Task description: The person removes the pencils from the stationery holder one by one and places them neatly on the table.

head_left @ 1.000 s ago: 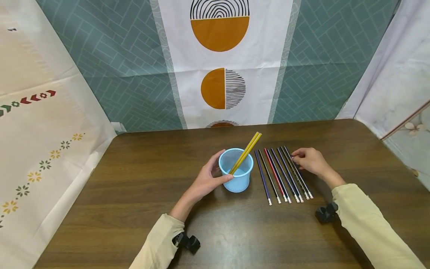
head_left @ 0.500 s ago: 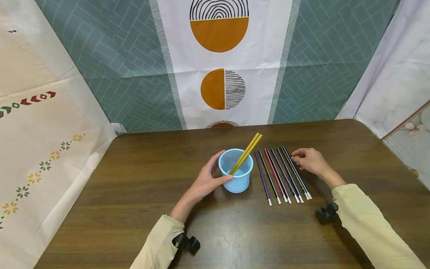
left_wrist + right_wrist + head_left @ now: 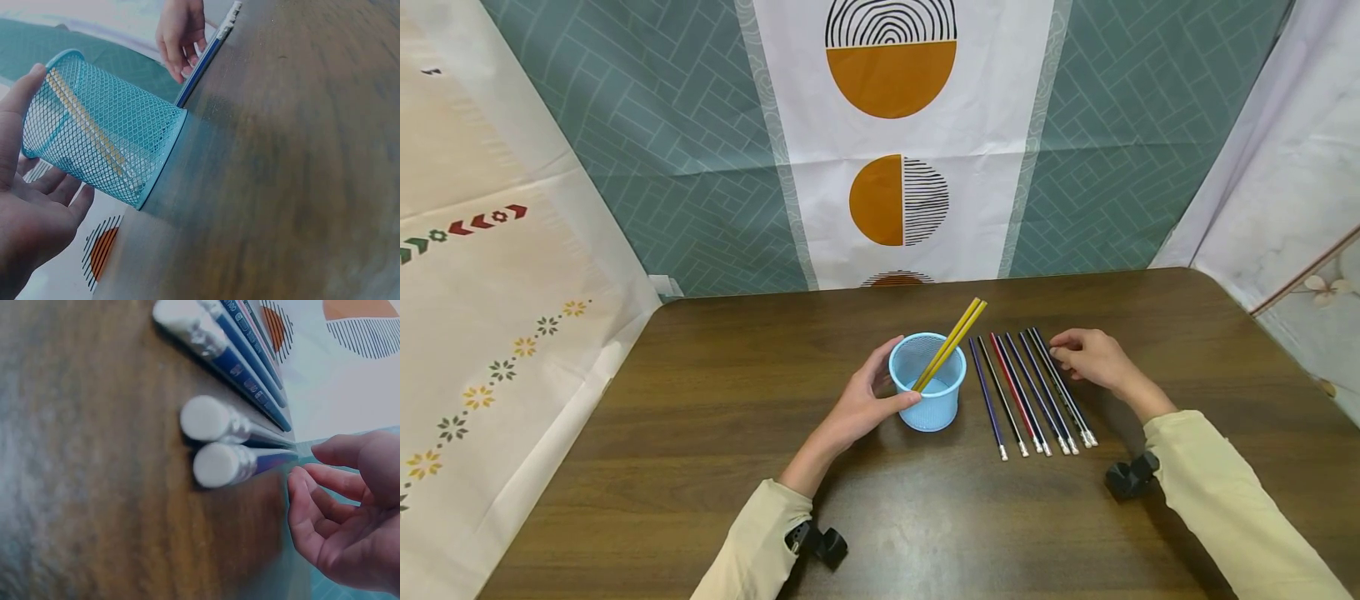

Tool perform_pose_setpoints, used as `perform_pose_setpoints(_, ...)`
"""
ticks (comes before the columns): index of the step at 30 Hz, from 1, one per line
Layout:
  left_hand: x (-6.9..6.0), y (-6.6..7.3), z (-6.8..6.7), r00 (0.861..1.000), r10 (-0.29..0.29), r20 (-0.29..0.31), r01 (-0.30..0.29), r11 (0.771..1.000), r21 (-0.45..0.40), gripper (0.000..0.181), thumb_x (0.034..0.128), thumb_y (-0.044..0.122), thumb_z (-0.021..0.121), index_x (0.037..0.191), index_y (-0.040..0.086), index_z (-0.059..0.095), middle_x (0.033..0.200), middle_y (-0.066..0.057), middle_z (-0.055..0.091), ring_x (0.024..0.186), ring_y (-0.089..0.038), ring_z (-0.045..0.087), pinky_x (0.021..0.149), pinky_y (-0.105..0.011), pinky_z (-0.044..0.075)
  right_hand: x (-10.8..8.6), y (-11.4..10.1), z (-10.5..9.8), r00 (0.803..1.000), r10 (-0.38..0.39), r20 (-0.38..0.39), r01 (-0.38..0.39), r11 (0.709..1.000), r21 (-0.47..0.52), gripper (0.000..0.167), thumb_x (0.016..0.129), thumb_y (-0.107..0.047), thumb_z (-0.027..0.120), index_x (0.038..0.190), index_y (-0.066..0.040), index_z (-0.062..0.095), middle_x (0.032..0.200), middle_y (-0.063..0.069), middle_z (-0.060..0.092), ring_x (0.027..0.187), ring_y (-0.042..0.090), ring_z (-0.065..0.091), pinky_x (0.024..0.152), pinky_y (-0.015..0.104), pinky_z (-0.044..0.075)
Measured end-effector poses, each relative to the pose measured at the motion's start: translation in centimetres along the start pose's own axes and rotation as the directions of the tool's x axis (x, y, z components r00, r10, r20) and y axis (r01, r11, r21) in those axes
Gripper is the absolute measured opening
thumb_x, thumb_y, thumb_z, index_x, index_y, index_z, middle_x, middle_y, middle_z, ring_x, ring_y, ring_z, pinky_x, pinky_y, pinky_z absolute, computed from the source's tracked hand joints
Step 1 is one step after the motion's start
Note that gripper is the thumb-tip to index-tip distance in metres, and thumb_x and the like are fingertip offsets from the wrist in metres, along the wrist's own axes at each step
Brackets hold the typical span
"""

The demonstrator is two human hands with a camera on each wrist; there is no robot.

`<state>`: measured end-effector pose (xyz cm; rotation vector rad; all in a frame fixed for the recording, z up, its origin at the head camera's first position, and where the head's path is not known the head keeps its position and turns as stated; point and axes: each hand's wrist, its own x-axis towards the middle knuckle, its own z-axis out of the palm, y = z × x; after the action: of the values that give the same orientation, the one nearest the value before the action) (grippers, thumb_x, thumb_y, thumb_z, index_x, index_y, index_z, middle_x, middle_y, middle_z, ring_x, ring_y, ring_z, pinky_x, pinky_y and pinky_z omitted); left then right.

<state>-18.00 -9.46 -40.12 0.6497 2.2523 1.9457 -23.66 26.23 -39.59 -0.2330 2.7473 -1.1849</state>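
A light blue mesh pencil cup (image 3: 934, 414) stands upright on the table. My left hand (image 3: 863, 406) holds its left side, thumb at the near rim and fingers around the far side, as the left wrist view shows. Two yellow pencils (image 3: 959, 335) lean inside it toward the right. Several dark pencils and a red pencil (image 3: 1011, 375) lie in a row right of the cup, white erasers toward me. My right hand (image 3: 1095, 362) is beside the upper part of the rightmost pencil (image 3: 1067, 397). In the right wrist view its fingers (image 3: 303, 506) are loosely bent, holding nothing; contact is unclear.
The brown wooden table (image 3: 715, 417) extends around the cup and pencils. A patterned cloth (image 3: 910, 125) hangs behind its far edge. Light cloths flank it on the left and right. Each wrist carries a small black camera (image 3: 1131, 477).
The rightmost pencil has shifted slightly left against its neighbour, leaving a gap to my right fingertips. My left hand and the cup have stayed in place.
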Motion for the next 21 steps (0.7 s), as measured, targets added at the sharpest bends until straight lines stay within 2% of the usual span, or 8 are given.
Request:
perform_pose_setpoints(6, 0.0, -0.1, 0.0, 1.000, -0.004, -0.002, 0.004, 1.000, 0.004, 0.078, 0.0845, 0.005, 0.074, 0.150, 0.010, 0.032, 0.143, -0.012, 0.045, 0.131, -0.025, 0.043, 0.107, -0.044, 0.035, 0.1, -0.7, 0.0, 0.999, -0.037, -0.032, 0.035, 0.998, -0.045, 0.029, 0.097, -0.011, 0.056, 0.116, 0.011, 0.059, 0.091, 0.016, 0.064, 0.078, 0.022, 0.058, 0.064, 0.029, 0.050)
perform_pose_setpoints(12, 0.0, -0.1, 0.0, 1.000, 0.000, -0.001, 0.000, 1.000, 0.003, 0.078, 0.0844, 0.004, 0.074, 0.150, 0.010, 0.032, 0.143, -0.012, 0.045, 0.131, -0.025, 0.043, 0.107, -0.044, 0.034, 0.0, -1.5, 0.2, 0.992, -0.105, -0.063, 0.098, 0.989, -0.115, 0.029, 0.097, -0.013, 0.058, 0.115, 0.010, 0.062, 0.105, 0.024, 0.064, 0.089, 0.032, 0.058, 0.074, 0.042, 0.048)
perform_pose_setpoints(16, 0.0, -0.1, 0.0, 1.000, 0.002, -0.003, -0.002, 1.000, 0.002, 0.078, 0.0843, 0.004, 0.074, 0.150, 0.009, 0.032, 0.142, -0.013, 0.045, 0.130, -0.025, 0.043, 0.107, -0.044, 0.035, -0.1, -2.2, 0.4, 0.989, -0.130, -0.069, 0.121, 0.986, -0.119, 0.030, 0.097, -0.014, 0.058, 0.115, 0.009, 0.062, 0.112, 0.027, 0.063, 0.100, 0.038, 0.058, 0.083, 0.051, 0.046)
perform_pose_setpoints(21, 0.0, 0.0, 0.0, 1.000, 0.003, -0.002, -0.003, 1.000, -0.001, 0.078, 0.0842, 0.005, 0.074, 0.150, 0.009, 0.032, 0.142, -0.013, 0.046, 0.130, -0.025, 0.044, 0.106, -0.044, 0.035, -0.4, -3.3, 0.8, 0.987, -0.146, -0.062, 0.140, 0.986, -0.089, 0.029, 0.098, -0.014, 0.058, 0.116, 0.007, 0.063, 0.114, 0.025, 0.062, 0.100, 0.036, 0.057, 0.085, 0.051, 0.047)
